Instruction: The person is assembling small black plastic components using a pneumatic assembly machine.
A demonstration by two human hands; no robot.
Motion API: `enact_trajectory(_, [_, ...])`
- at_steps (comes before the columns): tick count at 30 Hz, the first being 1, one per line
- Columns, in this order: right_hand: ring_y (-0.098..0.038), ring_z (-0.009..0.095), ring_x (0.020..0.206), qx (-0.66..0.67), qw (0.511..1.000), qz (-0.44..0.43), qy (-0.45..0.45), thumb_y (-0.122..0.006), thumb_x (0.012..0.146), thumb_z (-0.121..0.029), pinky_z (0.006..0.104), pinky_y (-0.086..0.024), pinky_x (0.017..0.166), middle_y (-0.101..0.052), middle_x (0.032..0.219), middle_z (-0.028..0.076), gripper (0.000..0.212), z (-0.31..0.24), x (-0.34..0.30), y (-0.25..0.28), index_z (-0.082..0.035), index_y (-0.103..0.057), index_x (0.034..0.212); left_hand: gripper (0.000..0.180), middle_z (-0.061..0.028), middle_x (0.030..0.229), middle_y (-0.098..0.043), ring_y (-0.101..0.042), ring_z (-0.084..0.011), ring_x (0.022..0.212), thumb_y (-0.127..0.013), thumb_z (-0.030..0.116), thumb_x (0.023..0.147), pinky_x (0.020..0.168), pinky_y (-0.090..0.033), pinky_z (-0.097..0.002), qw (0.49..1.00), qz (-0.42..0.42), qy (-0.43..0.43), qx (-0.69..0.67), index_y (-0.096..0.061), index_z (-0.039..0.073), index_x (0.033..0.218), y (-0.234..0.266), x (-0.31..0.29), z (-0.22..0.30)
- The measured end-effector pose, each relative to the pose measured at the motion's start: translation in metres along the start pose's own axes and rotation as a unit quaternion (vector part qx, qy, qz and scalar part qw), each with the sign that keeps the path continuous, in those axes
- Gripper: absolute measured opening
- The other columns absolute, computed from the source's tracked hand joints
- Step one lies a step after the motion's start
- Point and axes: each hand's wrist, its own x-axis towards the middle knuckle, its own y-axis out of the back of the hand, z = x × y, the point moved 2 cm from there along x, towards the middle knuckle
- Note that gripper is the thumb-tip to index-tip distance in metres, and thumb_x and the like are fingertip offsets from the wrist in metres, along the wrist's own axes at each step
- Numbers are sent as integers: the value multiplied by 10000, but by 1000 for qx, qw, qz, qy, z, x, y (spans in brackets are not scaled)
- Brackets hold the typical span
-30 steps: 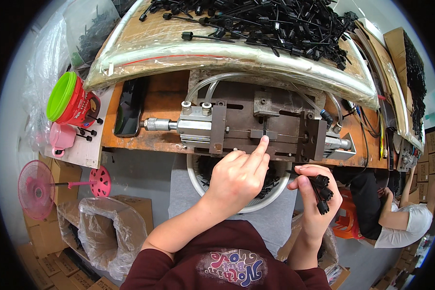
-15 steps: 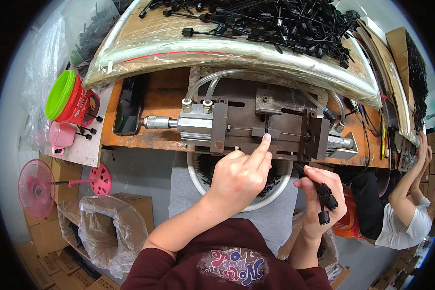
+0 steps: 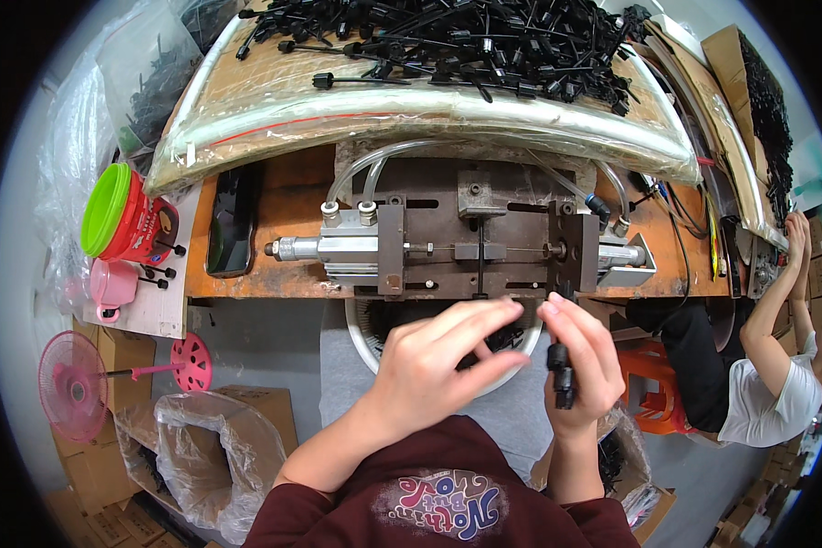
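My left hand [image 3: 438, 361] hovers over a white basket [image 3: 361, 342] just in front of the metal fixture. Its thumb and fingers are spread, with nothing seen between them. My right hand [image 3: 589, 365] is curled around several black plastic pieces with knobbed ends [image 3: 562, 374], which hang down at its inner side. The fingertips of both hands come close to each other. In the fixture [image 3: 438, 196], a thin black stem [image 3: 481, 265] stands across the small grey block [image 3: 467, 251] at the middle. Silver air cylinders [image 3: 350, 256] flank the fixture.
Behind the fixture, a plastic-wrapped board [image 3: 274, 119] bears a heap of black stemmed parts [image 3: 484, 41]. A dark phone-like slab [image 3: 233, 224], a red-and-green bucket [image 3: 128, 215] and a pink cup [image 3: 112, 285] are at left. Another person [image 3: 772, 384] works at far right.
My left hand has drawn back from the fixture's middle block toward me, its pointing finger now beside spread fingers. My right hand has shifted slightly left, toward it, still holding the black pieces.
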Motion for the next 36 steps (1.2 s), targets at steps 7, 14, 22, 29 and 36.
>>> enact_trajectory(7, [-719,323,905,33,998,-23,43,-658,761,-55,372,-583,775,-699,1093,235,365,-3,1,-13,88,-708,1093,325,-90,905,-692,-675,-107,729,-833,-29,739,637,-562,-240,986,-18,6,-167,-730,-8,1047,6,-1,10])
enact_trajectory(14, [-714,304,932,-2,998,29,-47,-646,826,102,363,-573,810,-705,1087,212,276,10,-10,-9,56,-711,1090,320,-101,1021,-672,-686,-205,819,-814,4,714,687,-579,-288,973,29,-96,207,-719,6,1020,4,-1,-5])
enact_trajectory(22, [-720,318,952,21,998,23,-57,-646,871,118,363,-593,831,-692,1085,240,268,5,-11,-12,54,-643,1131,210,-150,1253,-671,-693,-217,833,-743,79,773,853,-541,-360,930,-19,-126,346,-723,0,966,-7,6,-15])
enact_trajectory(29, [-724,356,956,185,978,71,-59,-590,926,110,401,-611,811,-649,1146,319,269,12,-24,-16,25,-478,1155,219,-147,1218,-690,-674,-206,704,-766,79,739,684,-538,-301,928,-22,-115,352,-730,-5,938,-4,11,-15])
enact_trajectory(36, [-752,286,813,73,996,52,-27,-766,823,25,337,-617,703,-727,998,229,208,6,-19,-6,27,-677,1011,264,-139,1221,-689,-675,-209,669,-783,89,732,638,-540,-297,936,-34,-96,337,-726,3,975,-1,11,-16])
